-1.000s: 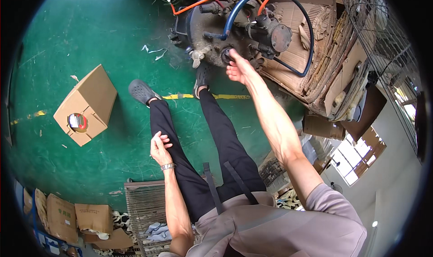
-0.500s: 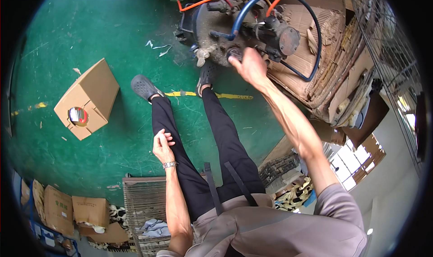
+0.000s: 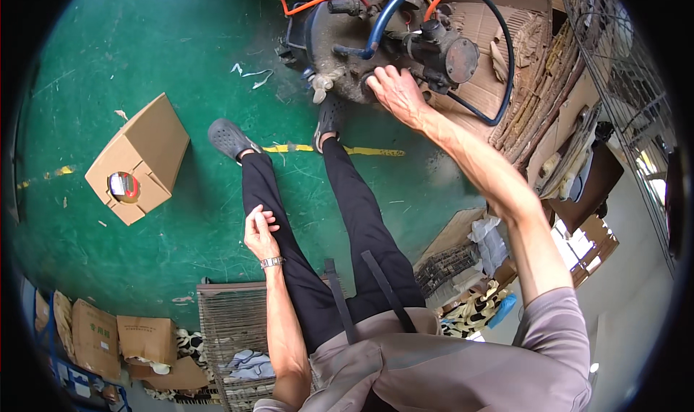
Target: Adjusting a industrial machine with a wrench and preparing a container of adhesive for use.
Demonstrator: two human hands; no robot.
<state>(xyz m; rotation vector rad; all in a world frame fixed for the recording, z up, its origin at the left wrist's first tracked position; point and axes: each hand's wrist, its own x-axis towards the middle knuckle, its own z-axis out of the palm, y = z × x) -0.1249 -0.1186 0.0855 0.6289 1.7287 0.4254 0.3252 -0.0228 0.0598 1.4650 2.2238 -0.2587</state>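
A dusty grey machine [image 3: 337, 32] with a rounded, tank-like body stands at the far right of centre. My right hand [image 3: 399, 94] reaches out to its near side, with the fingers curled over a round dark knob that they mostly hide. Just left of those fingers a pale tap-like fitting [image 3: 327, 79] juts from the body. Close to the hand on the right is a round-faced cylinder block [image 3: 460, 59]. My left hand [image 3: 260, 229], with a metal-band watch [image 3: 272, 262] at the wrist, hangs beside my left leg, its fingers loosely bent and holding nothing.
A blue hose [image 3: 510, 58] loops over flattened cardboard [image 3: 499, 87] stacked on the right, and orange tubing [image 3: 318, 3] crosses the machine's top. On the green floor [image 3: 144, 50] stands a cardboard box [image 3: 148, 152] with tape in its hole. Wire mesh [image 3: 614, 65] rises far right.
My right hand has turned over the knob, its knuckles now up and its fingers covering it; the elbow has swung out to the right. My left hand has stayed put.
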